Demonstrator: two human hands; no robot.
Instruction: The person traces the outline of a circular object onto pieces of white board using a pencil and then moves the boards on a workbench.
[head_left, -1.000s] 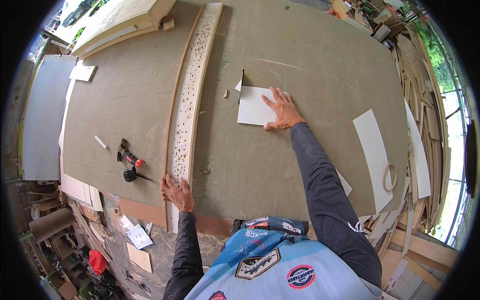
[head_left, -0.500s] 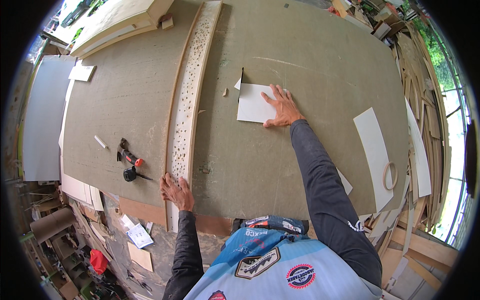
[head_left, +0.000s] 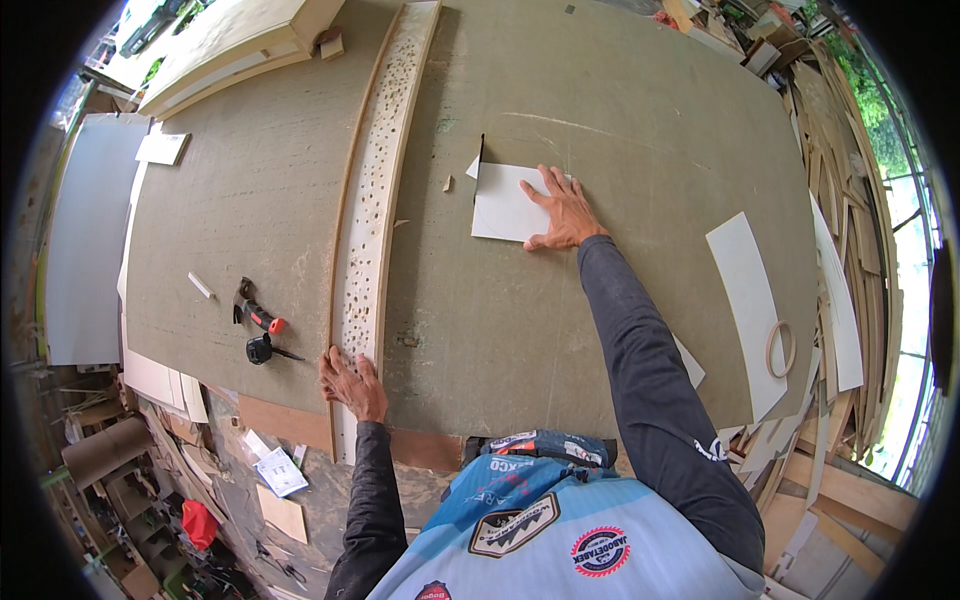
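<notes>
My right hand (head_left: 565,212) presses flat, fingers spread, on the right part of a white rectangular panel (head_left: 500,205) lying on the workbench. A thin dark strip (head_left: 482,150) runs along the panel's left edge and sticks out past its far corner. A small white corner piece (head_left: 473,168) shows left of that strip. My left hand (head_left: 354,385) rests over the near end of a long pale board (head_left: 375,190) dotted with many holes; its fingers are slightly bent and apart near the board's left edge.
Left of the board lie a claw hammer (head_left: 258,312), a black tape measure (head_left: 260,349) and a small white stick (head_left: 201,285). A wooden box (head_left: 235,55) stands far left. Toward the right are a long white strip (head_left: 740,290) and a tape roll (head_left: 775,350), beside stacked planks (head_left: 835,190).
</notes>
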